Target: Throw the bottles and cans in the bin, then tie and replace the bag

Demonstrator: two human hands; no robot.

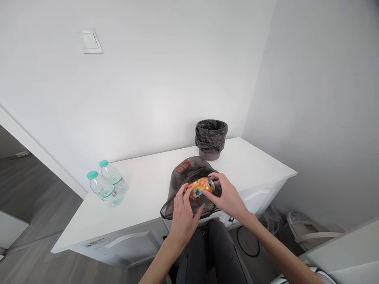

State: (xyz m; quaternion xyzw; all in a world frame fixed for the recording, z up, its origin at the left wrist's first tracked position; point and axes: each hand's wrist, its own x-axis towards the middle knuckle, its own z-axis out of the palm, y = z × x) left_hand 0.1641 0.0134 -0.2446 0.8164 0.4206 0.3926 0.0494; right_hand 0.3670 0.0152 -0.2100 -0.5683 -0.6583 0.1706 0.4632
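Orange soda can (pixel 200 187), gripped sideways by my left hand (pixel 184 213) and right hand (pixel 227 197), could dribble onto the desk (pixel 148 189).

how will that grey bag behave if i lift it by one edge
Probably floppy: the grey bag lies crumpled and slumped at the front edge of the desk. Likely very light, since its film looks thin and see-through. It may sag unevenly, as an orange-red item seems to sit inside near the back.
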